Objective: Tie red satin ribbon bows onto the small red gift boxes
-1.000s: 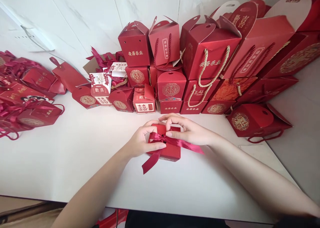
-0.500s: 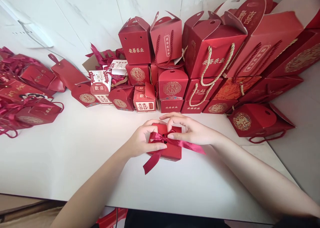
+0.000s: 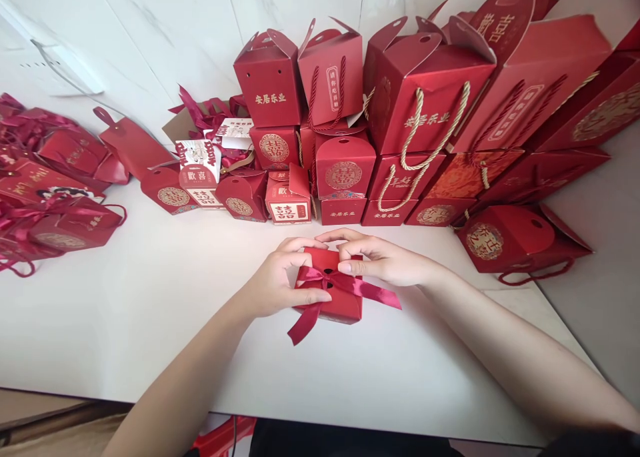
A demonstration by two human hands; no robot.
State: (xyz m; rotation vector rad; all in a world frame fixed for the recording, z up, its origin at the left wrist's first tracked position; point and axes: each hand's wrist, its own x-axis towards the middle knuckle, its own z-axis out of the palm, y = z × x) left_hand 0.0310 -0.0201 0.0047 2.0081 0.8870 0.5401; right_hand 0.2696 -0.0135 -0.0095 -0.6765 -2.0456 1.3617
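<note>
A small red gift box (image 3: 345, 303) lies on the white table in front of me, a dark red satin ribbon (image 3: 373, 291) tied in a bow over its top. Dark holes show in the lid beside the knot. My left hand (image 3: 280, 280) grips the box from the left, its thumb lying along the bow below the left loop. From the upper right, my right hand (image 3: 375, 260) has thumb and forefinger bent close together at the ribbon's right side, near the knot. One ribbon tail hangs over the front left of the box, the other stretches right.
Red gift boxes (image 3: 345, 167) with gold print stand stacked along the tiled wall. A single box with a cord handle (image 3: 495, 240) sits at the right. Ribboned boxes (image 3: 70, 227) are piled at the left. The white table's (image 3: 165, 323) front edge runs below my forearms.
My right thumb and fingers have shifted slightly up and right from the knot, exposing more of a lid hole. The ribbon's right tail has drawn slightly left. My left hand keeps its hold.
</note>
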